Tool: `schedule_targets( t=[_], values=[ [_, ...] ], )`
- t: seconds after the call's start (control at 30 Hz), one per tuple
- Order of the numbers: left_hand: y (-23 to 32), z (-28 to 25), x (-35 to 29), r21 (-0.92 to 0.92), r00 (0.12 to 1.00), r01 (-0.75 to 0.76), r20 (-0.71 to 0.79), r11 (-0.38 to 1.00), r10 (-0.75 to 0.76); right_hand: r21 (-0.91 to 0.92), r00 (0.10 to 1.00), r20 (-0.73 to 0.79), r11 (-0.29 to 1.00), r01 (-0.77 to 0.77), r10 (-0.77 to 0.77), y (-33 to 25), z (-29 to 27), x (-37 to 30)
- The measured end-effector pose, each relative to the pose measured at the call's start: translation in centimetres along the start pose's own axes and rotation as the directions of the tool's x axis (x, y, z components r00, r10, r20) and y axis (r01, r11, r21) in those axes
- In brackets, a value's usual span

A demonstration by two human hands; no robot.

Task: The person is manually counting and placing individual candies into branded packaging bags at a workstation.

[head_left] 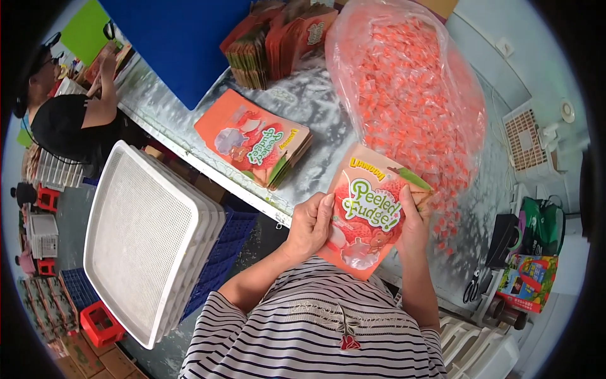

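Note:
A pink-red candy pouch [369, 211] is held upright in front of my chest, its printed face toward me. My left hand [309, 227] grips its left edge, thumb on the front. On the opposite edge my right hand [413, 224] pinches it near the upper corner. Beyond the pouch lies a big clear plastic bag [404, 82] full of small red-wrapped candies, several spilled loose by its near end. A stack of flat matching pouches [252, 139] rests on the table to the left of my hands. Whether the held pouch has anything inside cannot be seen.
More bundled pouches [278, 44] stand at the back beside a blue panel [170, 44]. White mesh trays [145, 240] are stacked at left on blue crates [221, 259]. Scissors [471, 287] hang at right near a black box [502, 240]. Another person [69, 120] works at far left.

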State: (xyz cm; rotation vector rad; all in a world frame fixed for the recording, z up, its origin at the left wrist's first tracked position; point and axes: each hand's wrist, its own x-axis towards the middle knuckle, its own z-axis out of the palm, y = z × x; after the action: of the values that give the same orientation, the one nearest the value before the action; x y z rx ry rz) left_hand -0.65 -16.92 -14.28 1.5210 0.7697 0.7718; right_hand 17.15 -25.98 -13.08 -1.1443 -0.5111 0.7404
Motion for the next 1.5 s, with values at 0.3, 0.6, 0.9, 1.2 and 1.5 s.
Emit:
schedule_targets(
  t=[0.3,0.6,0.9,1.2,1.5],
  values=[
    [-1.2,-7.9,1.1,-0.137,0.994,0.081,0.086,0.987,-0.069,0.033,0.999,0.016,0.999,0.043,-0.044,0.5,6.9,2.0],
    [-2.1,-12.7,-3.3,-0.866,0.956,0.208,0.081,0.455,-0.281,0.14,0.989,0.111,0.983,-0.115,0.1,1.8,15.5,4.3],
    [-0.2,-22.9,-4.7,-0.837,0.876,-0.148,-0.359,0.527,-0.323,-0.121,0.751,0.625,0.977,-0.174,0.212,2.8,23.3,1.0],
    [-7.6,-44.5,-2.4,-0.521,0.536,-0.284,-0.783,0.805,-0.317,-0.295,0.812,0.405,0.901,-0.319,0.42,5.6,16.4,2.3],
    [-14.7,-54.1,1.9,-0.066,0.151,0.277,-0.982,0.959,-0.111,-0.211,0.93,-0.086,0.906,-0.368,0.358,3.8,1.1,1.1]
  ],
)
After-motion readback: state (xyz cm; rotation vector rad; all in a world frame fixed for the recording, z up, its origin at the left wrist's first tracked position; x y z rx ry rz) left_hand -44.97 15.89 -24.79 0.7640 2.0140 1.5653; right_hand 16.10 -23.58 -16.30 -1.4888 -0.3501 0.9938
